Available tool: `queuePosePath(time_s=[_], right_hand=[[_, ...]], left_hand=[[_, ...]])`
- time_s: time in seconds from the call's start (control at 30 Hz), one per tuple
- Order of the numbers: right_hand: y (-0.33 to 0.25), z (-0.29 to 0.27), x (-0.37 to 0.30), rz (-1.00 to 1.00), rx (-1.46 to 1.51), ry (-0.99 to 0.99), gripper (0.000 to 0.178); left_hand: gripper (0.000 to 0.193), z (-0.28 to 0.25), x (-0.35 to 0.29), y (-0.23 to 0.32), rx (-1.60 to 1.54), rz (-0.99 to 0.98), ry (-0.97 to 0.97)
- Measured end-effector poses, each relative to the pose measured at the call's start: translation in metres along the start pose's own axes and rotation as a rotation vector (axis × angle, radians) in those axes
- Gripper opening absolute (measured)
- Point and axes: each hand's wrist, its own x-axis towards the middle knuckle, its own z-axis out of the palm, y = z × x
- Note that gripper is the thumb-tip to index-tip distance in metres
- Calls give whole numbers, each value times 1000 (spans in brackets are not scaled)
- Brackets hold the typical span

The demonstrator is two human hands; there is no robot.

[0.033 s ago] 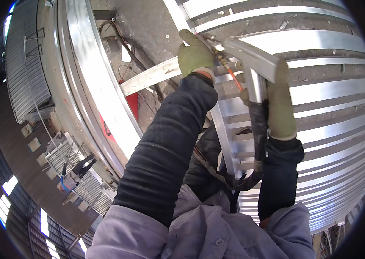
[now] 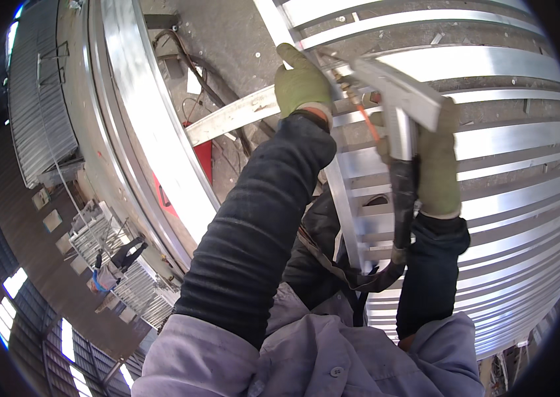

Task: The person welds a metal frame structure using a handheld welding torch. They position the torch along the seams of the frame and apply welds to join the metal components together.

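Observation:
My left hand, in an olive-green glove, lies over the bright side rail of a slatted aluminium frame. It is closed around the rail, one digit sticking out at its upper left. My right hand, gloved alike, grips a grey welding gun with a blocky top and a metallic handle. The gun's front end points toward the rail beside my left hand; motion blurs it. An orange rod-like tube with a brass-coloured fitting runs under the gun. A black-sleeved cable leaves the handle and curves back toward my body.
Parallel aluminium slats fill the right side. A wide aluminium beam runs along the left, joined by a crossbar. Dark cables and a red object lie on the floor between. Another person is at far left.
My right hand has shifted slightly right and downward with the welding gun, its front end moving away from my left hand. The left hand has barely moved on the rail.

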Motion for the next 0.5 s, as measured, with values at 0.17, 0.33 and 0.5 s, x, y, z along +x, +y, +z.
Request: queuePosePath(time_s=[0.17,0.33,0.5], right_hand=[[7,-59,12,-116,28,217,97],[18,-73,35,-93,170,317,105],[57,-188,45,-160,146,72,92]], left_hand=[[92,4,3,-2,-31,68,-17],[88,0,4,-4,-150,16,-72],[56,1,4,-47,-292,418,-146]])
